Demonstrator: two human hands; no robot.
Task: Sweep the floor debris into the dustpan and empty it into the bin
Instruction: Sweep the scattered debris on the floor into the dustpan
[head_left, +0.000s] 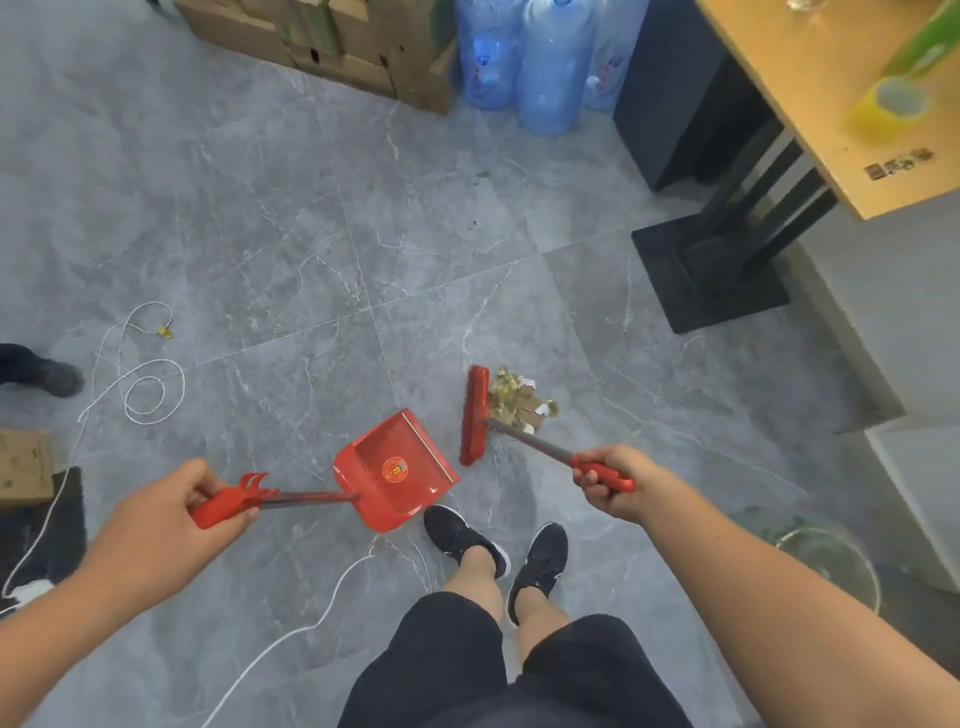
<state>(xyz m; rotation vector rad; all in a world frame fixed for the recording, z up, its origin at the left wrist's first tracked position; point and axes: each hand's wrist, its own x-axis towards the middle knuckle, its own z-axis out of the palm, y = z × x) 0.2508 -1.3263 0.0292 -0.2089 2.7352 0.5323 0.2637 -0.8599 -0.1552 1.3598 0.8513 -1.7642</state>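
A red dustpan (396, 467) rests on the grey tiled floor just ahead of my feet, its mouth turned up and right. My left hand (174, 512) grips the dustpan's red handle end (228, 501). A red broom (474, 414) stands on the floor right of the dustpan, apart from it, with its bristles against a small pile of yellowish and cardboard debris (519, 399). My right hand (615, 480) is closed around the broom's red grip. A clear bin (831, 564) with a transparent liner stands at the lower right.
Cardboard boxes (322, 47) and blue water jugs (540, 62) line the far wall. A wooden table (831, 93) with a black base (711, 275) stands at the right. White cord (150, 387) loops over the floor at left, near another person's shoe (49, 374).
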